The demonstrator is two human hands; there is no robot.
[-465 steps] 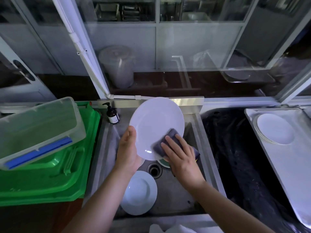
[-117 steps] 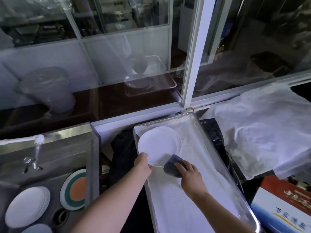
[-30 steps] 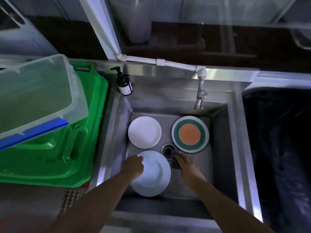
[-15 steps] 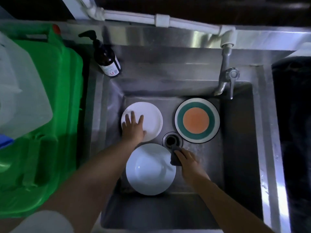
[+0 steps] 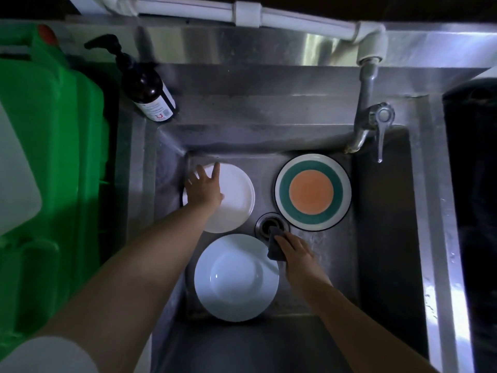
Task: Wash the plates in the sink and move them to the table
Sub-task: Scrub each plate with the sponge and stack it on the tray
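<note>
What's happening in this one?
A person is washing plates at a steel sink. The left hand lies with spread fingers on the flat white plate at the back left, likely about to pick it up. The right hand holds a dark cloth by the drain. A white deep plate and an orange-and-green plate also lie in the basin. The tap shows no water running.

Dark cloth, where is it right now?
Head view: the dark cloth is under the right hand, beside the drain, at the light-blue plate's right rim.
</note>
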